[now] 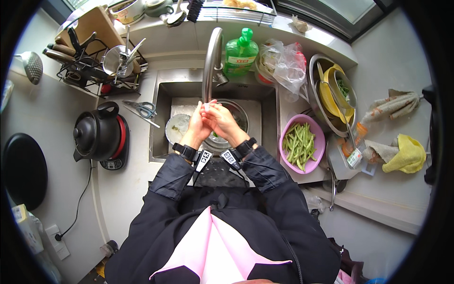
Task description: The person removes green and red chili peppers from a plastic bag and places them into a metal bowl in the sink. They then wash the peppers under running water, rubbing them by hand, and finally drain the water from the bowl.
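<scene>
My left hand (200, 124) and my right hand (224, 121) meet over the steel sink (271, 124), just in front of the curved faucet (209, 60). Between the fingertips of my right hand is a small pale piece (206, 106), too small to name surely. My left hand is cupped against the right, and its inner side is partly hidden. Below them, a round metal-rimmed bowl (244, 113) with some green bits stands in the sink. A white bowl (174, 132) with a little water and a green scrap sits left of it.
A pink basin of green beans (299, 145) stands right of the sink, near nested bowls and colanders (314, 76). Dish soap (242, 53) and a plastic bag (287, 62) are behind. Scissors (144, 109), a black kettle (94, 133) and a knife rack (85, 67) occupy the left.
</scene>
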`<state>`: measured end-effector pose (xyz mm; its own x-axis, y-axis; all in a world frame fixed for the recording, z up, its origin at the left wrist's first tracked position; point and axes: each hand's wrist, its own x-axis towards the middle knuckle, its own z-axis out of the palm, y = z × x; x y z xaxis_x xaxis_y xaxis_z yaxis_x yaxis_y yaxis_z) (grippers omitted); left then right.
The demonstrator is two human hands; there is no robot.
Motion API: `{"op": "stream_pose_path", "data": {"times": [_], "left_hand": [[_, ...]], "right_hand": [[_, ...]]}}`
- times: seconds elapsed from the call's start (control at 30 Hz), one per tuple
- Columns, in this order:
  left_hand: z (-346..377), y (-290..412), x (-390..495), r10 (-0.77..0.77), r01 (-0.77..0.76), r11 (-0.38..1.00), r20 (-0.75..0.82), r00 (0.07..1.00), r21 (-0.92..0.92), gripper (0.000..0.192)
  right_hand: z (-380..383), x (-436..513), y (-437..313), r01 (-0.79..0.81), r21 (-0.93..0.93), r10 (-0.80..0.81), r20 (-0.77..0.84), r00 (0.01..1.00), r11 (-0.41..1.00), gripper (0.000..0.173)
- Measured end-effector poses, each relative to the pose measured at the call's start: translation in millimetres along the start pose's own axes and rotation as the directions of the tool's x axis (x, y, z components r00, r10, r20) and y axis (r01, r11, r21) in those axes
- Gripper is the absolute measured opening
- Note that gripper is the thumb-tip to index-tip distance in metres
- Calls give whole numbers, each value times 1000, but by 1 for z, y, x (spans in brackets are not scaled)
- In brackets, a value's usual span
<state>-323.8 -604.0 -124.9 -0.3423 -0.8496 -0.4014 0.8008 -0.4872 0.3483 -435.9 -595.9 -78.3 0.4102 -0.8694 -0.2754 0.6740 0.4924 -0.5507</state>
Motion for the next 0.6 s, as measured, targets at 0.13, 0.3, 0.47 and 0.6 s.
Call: {"op": "stream_pose_path", "data": {"times": [0.13,0.3,0.47,0.6], "left_hand": [[-7,14,-4,62,46,963,385,921,-266,36],[58,9,-24,79,-86,996,-217,973,-27,34],[91,8,-18,108,-88,993,-293,950,80,34],[65,-3,5,83,-34,981,-255,963,193,34]], "right_hand": [[18,32,19,12,-258,-37,-91,995,966,17],[4,53,27,264,-925,-448,120,886,275,24],[-21,65,12,163,-887,-396,-24,918,432,31],[-20,43,7,12,-491,-109,-168,980,871,40]]}}
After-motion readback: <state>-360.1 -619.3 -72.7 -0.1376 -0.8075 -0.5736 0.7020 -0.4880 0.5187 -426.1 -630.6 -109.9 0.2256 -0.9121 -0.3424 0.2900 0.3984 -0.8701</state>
